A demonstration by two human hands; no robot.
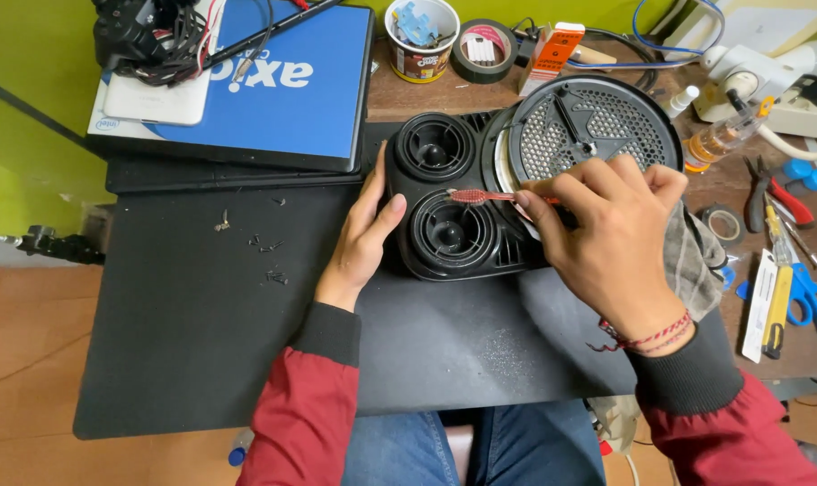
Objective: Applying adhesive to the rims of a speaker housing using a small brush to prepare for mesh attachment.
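A black plastic speaker housing [444, 193] with two round cones lies on a black mat [202, 306]. A round perforated grille [597, 126] rests on its right part. My left hand [363, 238] lies flat against the housing's left side, steadying it. My right hand [606, 234] holds a red toothbrush [480, 195], its bristled head over the rim of the nearer cone. A grey checked cloth [692, 256] sits under my right wrist.
Several small screws [264, 256] lie loose on the mat. A blue laptop box [291, 85] with a cable tangle is at the back left. A paper cup [422, 40], tape roll [483, 49], pliers [777, 193], scissors [813, 297] and a utility knife [776, 306] crowd the right.
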